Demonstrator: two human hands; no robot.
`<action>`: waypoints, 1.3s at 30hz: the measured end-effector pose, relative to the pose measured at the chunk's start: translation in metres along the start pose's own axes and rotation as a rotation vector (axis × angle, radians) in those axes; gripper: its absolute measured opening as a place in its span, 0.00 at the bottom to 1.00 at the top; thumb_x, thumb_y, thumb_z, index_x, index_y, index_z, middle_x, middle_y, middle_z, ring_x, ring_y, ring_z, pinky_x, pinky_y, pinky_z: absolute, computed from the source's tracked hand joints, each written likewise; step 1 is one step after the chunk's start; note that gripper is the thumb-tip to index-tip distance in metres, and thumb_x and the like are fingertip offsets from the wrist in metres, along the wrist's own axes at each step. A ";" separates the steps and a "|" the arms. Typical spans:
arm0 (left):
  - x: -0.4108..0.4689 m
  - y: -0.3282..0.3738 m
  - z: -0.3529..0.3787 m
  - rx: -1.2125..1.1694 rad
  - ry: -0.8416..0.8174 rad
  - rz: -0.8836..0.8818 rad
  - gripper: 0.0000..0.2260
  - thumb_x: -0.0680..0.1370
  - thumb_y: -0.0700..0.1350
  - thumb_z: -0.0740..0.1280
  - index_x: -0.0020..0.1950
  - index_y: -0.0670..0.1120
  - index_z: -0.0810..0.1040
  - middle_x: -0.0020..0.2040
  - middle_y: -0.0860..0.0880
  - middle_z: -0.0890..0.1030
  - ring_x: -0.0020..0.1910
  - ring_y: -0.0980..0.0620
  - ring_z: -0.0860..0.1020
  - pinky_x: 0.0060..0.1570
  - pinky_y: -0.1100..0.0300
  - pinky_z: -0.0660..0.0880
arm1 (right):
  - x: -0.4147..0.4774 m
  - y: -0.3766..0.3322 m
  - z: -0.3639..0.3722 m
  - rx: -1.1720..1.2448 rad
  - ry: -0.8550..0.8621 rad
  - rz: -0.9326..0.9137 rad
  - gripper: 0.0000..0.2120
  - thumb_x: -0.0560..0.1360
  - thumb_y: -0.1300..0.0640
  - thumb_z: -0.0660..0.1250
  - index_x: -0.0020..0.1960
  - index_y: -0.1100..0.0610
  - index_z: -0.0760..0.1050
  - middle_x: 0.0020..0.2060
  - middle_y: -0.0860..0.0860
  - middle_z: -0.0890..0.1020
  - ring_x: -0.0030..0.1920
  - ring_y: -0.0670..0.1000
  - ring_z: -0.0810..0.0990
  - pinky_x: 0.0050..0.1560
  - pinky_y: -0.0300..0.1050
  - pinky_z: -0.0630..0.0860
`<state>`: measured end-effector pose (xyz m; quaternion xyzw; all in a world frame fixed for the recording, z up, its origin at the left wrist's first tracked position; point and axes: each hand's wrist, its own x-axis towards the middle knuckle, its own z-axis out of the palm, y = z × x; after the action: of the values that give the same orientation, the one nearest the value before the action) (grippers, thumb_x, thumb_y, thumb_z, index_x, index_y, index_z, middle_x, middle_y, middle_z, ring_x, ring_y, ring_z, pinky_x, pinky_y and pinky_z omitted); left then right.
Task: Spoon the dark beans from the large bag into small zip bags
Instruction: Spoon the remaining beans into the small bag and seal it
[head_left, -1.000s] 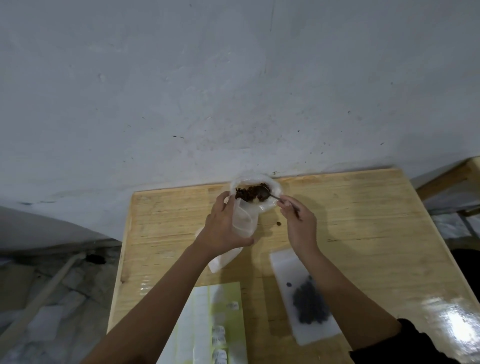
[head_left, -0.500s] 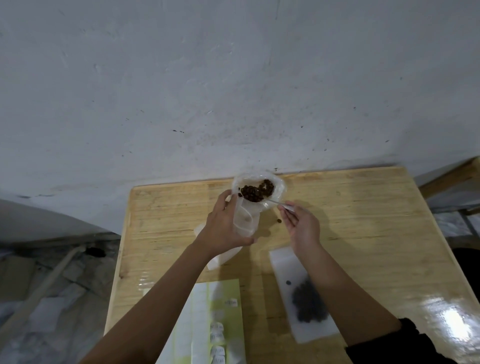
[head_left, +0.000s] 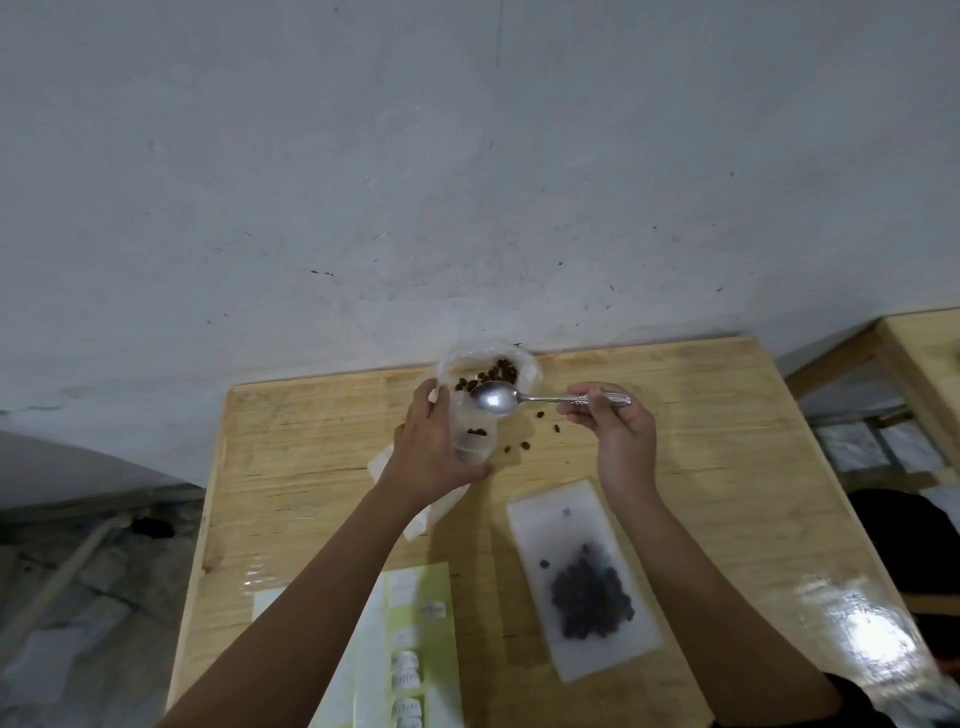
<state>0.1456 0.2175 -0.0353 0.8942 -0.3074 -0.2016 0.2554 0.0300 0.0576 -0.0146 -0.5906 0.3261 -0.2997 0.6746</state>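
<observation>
Wooden table (head_left: 727, 441), grey wall (head_left: 467, 182) (dark specks), green label sheet (head_left: 415, 587) near edge

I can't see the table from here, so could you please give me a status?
Left hand grips small bag. Right hand holds empty spoon. Stray beans on table.

Pale varnished wooden tabletop (head_left: 727, 467), pushed up against a grey-white plaster wall (head_left: 467, 182) flecked with dark specks and scuffs. Right of the tabletop, part of a second wooden table (head_left: 924, 353). Left of the tabletop and lower, rough grey floor (head_left: 78, 623) with a pale slanting stick (head_left: 67, 566). On the tabletop's near right corner, bright glare of light (head_left: 878, 639).
</observation>
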 end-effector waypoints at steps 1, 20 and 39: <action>-0.001 0.000 -0.001 -0.004 -0.001 0.001 0.46 0.63 0.57 0.76 0.72 0.44 0.56 0.72 0.46 0.53 0.70 0.45 0.60 0.65 0.46 0.65 | 0.001 0.002 0.000 -0.007 0.019 -0.024 0.11 0.79 0.64 0.59 0.44 0.56 0.79 0.35 0.46 0.84 0.39 0.50 0.82 0.43 0.38 0.79; -0.014 -0.005 -0.006 -0.025 0.019 0.088 0.44 0.64 0.54 0.75 0.73 0.42 0.57 0.71 0.47 0.54 0.63 0.52 0.64 0.62 0.49 0.67 | -0.006 0.056 0.035 -0.267 0.027 -0.082 0.14 0.80 0.65 0.58 0.61 0.56 0.75 0.54 0.51 0.80 0.58 0.47 0.79 0.61 0.45 0.76; -0.014 -0.013 0.013 -0.166 -0.070 0.106 0.47 0.60 0.61 0.74 0.73 0.50 0.57 0.70 0.56 0.52 0.68 0.50 0.62 0.61 0.45 0.72 | -0.010 0.055 0.046 0.337 0.208 0.588 0.10 0.79 0.67 0.59 0.53 0.70 0.76 0.46 0.63 0.81 0.44 0.53 0.83 0.51 0.39 0.79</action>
<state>0.1343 0.2313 -0.0504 0.8449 -0.3451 -0.2438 0.3280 0.0618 0.1003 -0.0646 -0.3181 0.4951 -0.2006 0.7833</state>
